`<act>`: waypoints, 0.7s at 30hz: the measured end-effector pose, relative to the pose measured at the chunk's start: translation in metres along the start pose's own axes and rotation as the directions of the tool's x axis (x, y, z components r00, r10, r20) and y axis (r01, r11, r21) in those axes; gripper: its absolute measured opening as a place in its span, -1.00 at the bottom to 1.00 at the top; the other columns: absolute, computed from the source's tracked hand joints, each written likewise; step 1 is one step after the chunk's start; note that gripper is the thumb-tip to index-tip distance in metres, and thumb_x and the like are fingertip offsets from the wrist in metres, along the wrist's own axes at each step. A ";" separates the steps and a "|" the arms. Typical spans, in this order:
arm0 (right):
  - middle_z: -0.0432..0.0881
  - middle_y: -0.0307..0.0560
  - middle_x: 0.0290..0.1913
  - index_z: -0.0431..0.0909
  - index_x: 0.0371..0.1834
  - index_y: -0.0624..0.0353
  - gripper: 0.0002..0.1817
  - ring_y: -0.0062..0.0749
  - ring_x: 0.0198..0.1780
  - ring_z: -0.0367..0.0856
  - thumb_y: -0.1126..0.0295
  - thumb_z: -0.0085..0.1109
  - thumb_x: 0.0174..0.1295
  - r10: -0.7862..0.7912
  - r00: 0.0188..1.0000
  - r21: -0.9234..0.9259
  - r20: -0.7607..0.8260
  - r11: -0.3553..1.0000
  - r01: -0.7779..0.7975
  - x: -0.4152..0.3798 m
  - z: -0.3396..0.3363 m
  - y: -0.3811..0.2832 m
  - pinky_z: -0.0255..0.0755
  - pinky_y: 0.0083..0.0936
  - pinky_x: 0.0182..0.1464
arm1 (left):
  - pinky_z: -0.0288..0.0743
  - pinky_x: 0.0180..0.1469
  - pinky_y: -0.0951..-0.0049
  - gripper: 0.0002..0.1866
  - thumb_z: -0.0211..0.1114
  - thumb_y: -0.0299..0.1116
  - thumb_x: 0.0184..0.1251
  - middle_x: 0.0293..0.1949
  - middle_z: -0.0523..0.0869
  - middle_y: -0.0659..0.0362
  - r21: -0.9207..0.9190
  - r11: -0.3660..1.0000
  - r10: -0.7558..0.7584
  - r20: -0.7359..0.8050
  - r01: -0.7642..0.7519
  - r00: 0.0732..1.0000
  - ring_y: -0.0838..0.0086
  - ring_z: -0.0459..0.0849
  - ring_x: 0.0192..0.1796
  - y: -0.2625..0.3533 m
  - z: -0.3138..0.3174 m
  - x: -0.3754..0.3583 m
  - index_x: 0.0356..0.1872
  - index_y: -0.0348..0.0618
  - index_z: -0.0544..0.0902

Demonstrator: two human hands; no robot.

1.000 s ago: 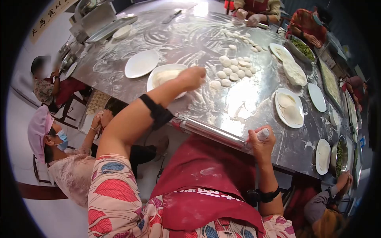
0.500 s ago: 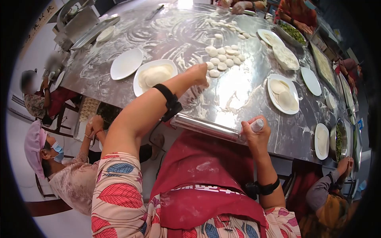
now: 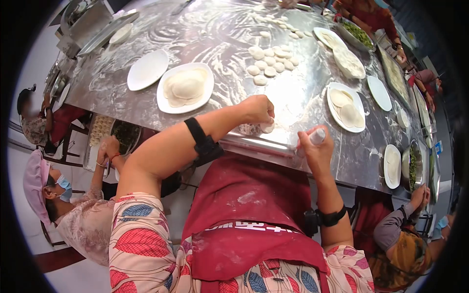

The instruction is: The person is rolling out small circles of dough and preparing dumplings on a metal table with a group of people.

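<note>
My left hand [image 3: 259, 110] is closed, fingertips down on a small flattened dough piece [image 3: 267, 127] near the table's front edge. To its right, my right hand [image 3: 316, 146] wraps round the pale, rounded handle [image 3: 318, 135] of what looks like a rolling pin; the rest is partly hidden by my fist. Beyond my hands lies a cluster of small dough rounds [image 3: 270, 72]. A white plate [image 3: 208, 100] left of them holds stacked thin dough wrappers [image 3: 186, 88]. Another plate [image 3: 360, 128] on the right carries more wrappers [image 3: 348, 115].
The floury steel table [image 3: 112, 88] extends ahead. White plates [image 3: 148, 71] stand on both sides, and bowls of chopped greens [image 3: 356, 35] at the right. Co-workers sit round the table, one in a pink cap [image 3: 35, 178] close on my left.
My left hand has drawn back from the cluster of dough rounds toward the table's front edge, with a dough piece now at its fingertips. My right hand keeps its grip.
</note>
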State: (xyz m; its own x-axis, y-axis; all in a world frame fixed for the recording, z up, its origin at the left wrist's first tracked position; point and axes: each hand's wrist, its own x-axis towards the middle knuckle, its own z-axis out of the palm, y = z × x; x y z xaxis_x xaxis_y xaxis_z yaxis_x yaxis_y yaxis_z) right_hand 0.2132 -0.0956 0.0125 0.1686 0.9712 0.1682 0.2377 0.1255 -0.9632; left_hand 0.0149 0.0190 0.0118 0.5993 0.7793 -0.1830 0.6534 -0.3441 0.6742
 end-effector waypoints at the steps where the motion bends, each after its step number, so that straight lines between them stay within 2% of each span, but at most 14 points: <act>1: 0.54 -0.18 -0.58 0.37 -0.46 0.22 -0.79 -0.57 -0.59 0.55 0.52 0.28 0.06 -0.015 1.000 -0.043 -0.002 0.999 0.015 0.011 0.002 -0.001 0.41 -0.63 -0.54 | 0.54 -0.18 0.37 -0.80 0.37 -0.37 -0.02 -0.39 0.73 0.04 -0.018 1.000 -0.017 -0.013 0.017 1.000 0.33 0.70 -0.29 0.001 -0.001 -0.001 -0.35 -0.22 0.72; 4: 0.54 -0.16 -0.60 0.38 -0.49 0.25 -0.80 -0.55 -0.60 0.55 0.49 0.27 0.04 -0.044 0.999 -0.086 0.003 0.995 0.044 0.046 0.009 0.001 0.41 -0.60 -0.54 | 0.54 -0.20 0.37 -0.81 0.37 -0.38 -0.03 -0.41 0.73 0.05 -0.020 1.000 0.002 0.017 -0.001 1.000 0.34 0.70 -0.30 0.006 0.002 0.002 -0.35 -0.22 0.72; 7: 0.54 -0.15 -0.61 0.39 -0.48 0.27 -0.81 -0.55 -0.60 0.55 0.49 0.27 0.03 -0.035 0.999 -0.084 0.002 0.996 0.035 0.036 0.007 -0.006 0.41 -0.59 -0.55 | 0.54 -0.24 0.39 -0.84 0.32 -0.41 -0.02 -0.44 0.73 0.08 0.117 0.993 -0.005 -0.004 0.005 1.000 0.35 0.70 -0.33 0.016 0.006 0.000 -0.39 -0.24 0.70; 9: 0.53 -0.16 -0.62 0.41 -0.45 0.27 -0.81 -0.55 -0.60 0.55 0.49 0.28 0.03 -0.062 0.998 -0.132 -0.002 0.989 0.061 0.021 0.002 -0.006 0.41 -0.59 -0.55 | 0.53 -0.28 0.40 -0.86 0.30 -0.44 -0.03 -0.47 0.72 0.10 0.053 0.998 -0.020 -0.073 0.024 0.997 0.36 0.69 -0.36 0.012 0.007 -0.004 -0.41 -0.25 0.68; 10: 0.54 -0.15 -0.62 0.40 -0.45 0.26 -0.79 -0.55 -0.60 0.55 0.49 0.30 0.04 -0.001 1.000 -0.084 0.001 0.997 0.001 0.008 -0.001 -0.002 0.41 -0.60 -0.55 | 0.53 -0.29 0.40 -0.87 0.29 -0.45 -0.04 -0.49 0.71 0.11 0.019 0.999 -0.031 -0.113 0.033 0.993 0.37 0.69 -0.37 0.007 0.007 -0.007 -0.42 -0.25 0.67; 11: 0.54 -0.14 -0.61 0.40 -0.45 0.25 -0.79 -0.55 -0.60 0.55 0.49 0.30 0.04 -0.030 1.000 -0.038 -0.006 0.999 0.030 0.003 -0.001 0.004 0.41 -0.60 -0.55 | 0.52 -0.33 0.39 -0.87 0.26 -0.49 -0.06 -0.52 0.69 0.12 -0.133 0.981 -0.143 -0.005 0.141 0.990 0.37 0.68 -0.41 0.001 0.008 -0.008 -0.41 -0.25 0.66; 12: 0.54 -0.13 -0.61 0.40 -0.45 0.25 -0.79 -0.55 -0.60 0.55 0.49 0.30 0.04 -0.048 0.999 0.010 -0.018 0.999 0.048 -0.001 -0.001 0.009 0.41 -0.59 -0.55 | 0.51 -0.31 0.39 -0.86 0.27 -0.52 -0.06 -0.54 0.67 0.12 -0.074 0.992 -0.103 -0.006 0.103 0.995 0.37 0.68 -0.37 -0.001 0.010 -0.012 -0.40 -0.25 0.66; 14: 0.53 -0.14 -0.62 0.38 -0.46 0.28 -0.78 -0.53 -0.60 0.56 0.49 0.28 0.04 -0.064 0.997 -0.103 -0.050 0.993 0.059 0.017 0.006 -0.007 0.43 -0.60 -0.54 | 0.51 -0.26 0.37 -0.86 0.28 -0.49 -0.03 -0.50 0.69 0.08 -0.010 0.999 -0.034 -0.001 0.034 0.999 0.35 0.68 -0.33 0.007 0.013 -0.018 -0.39 -0.25 0.66; 17: 0.54 -0.12 -0.60 0.38 -0.45 0.30 -0.78 -0.51 -0.59 0.57 0.48 0.27 0.03 -0.039 0.999 -0.089 -0.029 0.995 0.036 0.043 0.011 -0.003 0.43 -0.58 -0.54 | 0.50 -0.23 0.36 -0.85 0.30 -0.44 -0.01 -0.47 0.70 0.04 0.078 0.995 -0.061 -0.100 0.069 0.993 0.32 0.68 -0.30 0.019 0.013 -0.008 -0.38 -0.25 0.67; 20: 0.55 -0.12 -0.61 0.37 -0.47 0.28 -0.79 -0.51 -0.62 0.57 0.50 0.27 0.03 -0.034 0.999 -0.098 -0.026 0.995 0.032 0.034 0.009 -0.005 0.43 -0.56 -0.55 | 0.51 -0.23 0.35 -0.84 0.29 -0.42 0.00 -0.44 0.71 0.02 0.019 0.999 0.044 0.011 -0.044 0.999 0.30 0.68 -0.32 0.007 0.015 0.000 -0.37 -0.24 0.68; 21: 0.55 -0.12 -0.62 0.37 -0.48 0.27 -0.79 -0.51 -0.62 0.56 0.51 0.27 0.03 -0.008 1.000 -0.084 -0.020 0.996 0.006 0.017 0.005 -0.002 0.43 -0.57 -0.56 | 0.50 -0.25 0.34 -0.85 0.28 -0.44 0.00 -0.48 0.69 0.03 0.040 0.998 0.055 -0.013 -0.054 0.998 0.30 0.68 -0.32 0.004 0.015 -0.001 -0.39 -0.26 0.65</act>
State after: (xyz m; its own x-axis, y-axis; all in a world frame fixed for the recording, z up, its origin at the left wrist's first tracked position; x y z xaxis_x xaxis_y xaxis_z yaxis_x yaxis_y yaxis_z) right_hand 0.2111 -0.0784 0.0165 0.1855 0.9661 0.1797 0.3182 0.1139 -0.9411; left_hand 0.0240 0.0084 0.0038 0.6279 0.7662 -0.1362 0.6380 -0.4065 0.6540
